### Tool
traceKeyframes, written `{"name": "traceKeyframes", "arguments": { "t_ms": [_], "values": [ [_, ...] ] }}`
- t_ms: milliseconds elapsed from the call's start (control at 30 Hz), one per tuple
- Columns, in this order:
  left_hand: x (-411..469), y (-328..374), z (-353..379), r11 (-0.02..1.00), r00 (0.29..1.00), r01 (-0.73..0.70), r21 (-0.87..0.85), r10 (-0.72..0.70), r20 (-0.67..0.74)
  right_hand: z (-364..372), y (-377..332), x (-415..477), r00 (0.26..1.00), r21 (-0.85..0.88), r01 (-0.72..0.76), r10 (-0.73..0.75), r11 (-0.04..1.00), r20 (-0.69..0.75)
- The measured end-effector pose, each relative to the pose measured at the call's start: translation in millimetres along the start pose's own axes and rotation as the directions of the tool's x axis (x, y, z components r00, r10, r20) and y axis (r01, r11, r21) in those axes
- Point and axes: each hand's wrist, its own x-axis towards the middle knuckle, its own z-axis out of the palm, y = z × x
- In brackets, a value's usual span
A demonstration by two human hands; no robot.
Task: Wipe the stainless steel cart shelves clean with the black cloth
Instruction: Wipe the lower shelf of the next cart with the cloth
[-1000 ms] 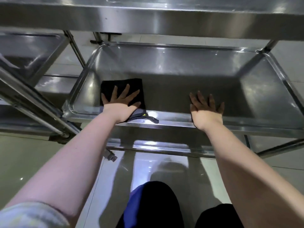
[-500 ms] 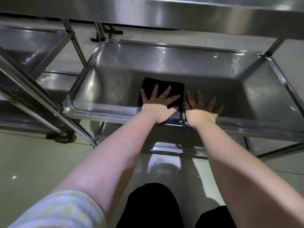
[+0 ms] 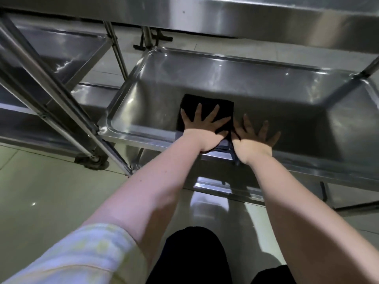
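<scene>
Cloth (image 3: 206, 101): since a second ago it had slid with your left hand from the shelf's near-left corner to the middle, and in the last half second it barely shifted. It lay flat on the shelf floor, with its near edge draped over the front rim.
Left hand (image 3: 202, 128): you pressed it flat on the cloth with the fingers straight and spread wide, gripping nothing. I judge the spread kept the whole pad rubbing the steel.
Right hand (image 3: 253, 138): it had stayed about where it was, palm down on bare steel with the fingers splayed and holding nothing. Its thumb side touched the cloth's right edge, where a second ago the two were well apart. It was likely a brace for your lean.
Shelf (image 3: 143, 138): by my reading, the stroke had covered the near-left part, and the right half was still to do.
Upper shelf (image 3: 246, 15): it overhung the top of the view, which is probably why you reached in low.
Around: a second cart (image 3: 51, 50) stood on the left, on a pale tiled floor (image 3: 41, 191).
</scene>
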Motion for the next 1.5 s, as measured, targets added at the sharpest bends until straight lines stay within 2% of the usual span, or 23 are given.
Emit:
{"name": "traceKeyframes", "arguments": {
  "t_ms": [100, 200, 267, 433, 600, 767, 867, 967, 1133, 1267, 1333, 1500],
  "values": [
    [1, 5, 2, 1.0, 1.0, -0.027, -0.004, 0.027, -0.006, -1, 7, 2, 1.0, 0.026, 0.013, -0.012, 1.0, -0.012],
    [-9, -30, 2, 0.997, 0.997, -0.069, -0.015, 0.069, -0.019, 1, 8, 4, 1.0, 0.026, 0.014, -0.014, 1.0, -0.02],
    [-20, -72, 2, 1.0, 0.999, -0.011, -0.01, 0.011, -0.03, 3, 9, 5, 1.0, 0.026, 0.012, -0.012, 1.0, -0.023],
    [-43, -166, -5, 0.97, 0.971, 0.238, -0.041, -0.239, -0.017, 6, 7, 7, 1.0, 0.003, 0.008, -0.008, 1.0, -0.028],
    [-42, -148, -5, 0.964, 0.965, 0.261, -0.046, -0.262, -0.021, 4, 6, 8, 0.999, -0.024, -0.004, 0.003, 1.0, -0.032],
    [-31, -78, -1, 0.994, 0.994, 0.105, -0.014, -0.105, -0.009, 0, -22, 1, 0.996, -0.007, -0.091, 0.091, 0.996, 0.007],
    [-24, -60, 2, 0.997, 0.997, 0.076, -0.013, -0.076, -0.008, 1, -54, -5, 0.998, 0.004, -0.037, 0.037, 0.999, 0.047],
    [-26, -66, 3, 0.996, 0.996, 0.079, -0.03, -0.08, -0.033, 4, -69, -8, 0.996, -0.024, 0.074, -0.073, 0.997, 0.053],
    [-52, -104, 2, 0.998, 0.999, 0.033, -0.052, -0.035, -0.04, 9, -59, -6, 0.997, 0.043, 0.074, -0.074, 0.996, -0.002],
    [-84, -180, -3, 0.977, 0.976, 0.212, -0.01, -0.212, -0.049, 13, -60, -4, 0.997, 0.036, 0.073, -0.073, 0.997, -0.012],
    [-90, -195, -2, 0.968, 0.968, 0.25, 0.016, -0.249, -0.045, 13, -61, -5, 0.997, 0.024, 0.073, -0.072, 0.997, -0.021],
    [-68, -191, 3, 0.989, 0.986, 0.149, -0.01, -0.149, -0.07, 15, -60, -6, 0.996, 0.014, 0.078, -0.077, 0.997, -0.039]
  ]
}}
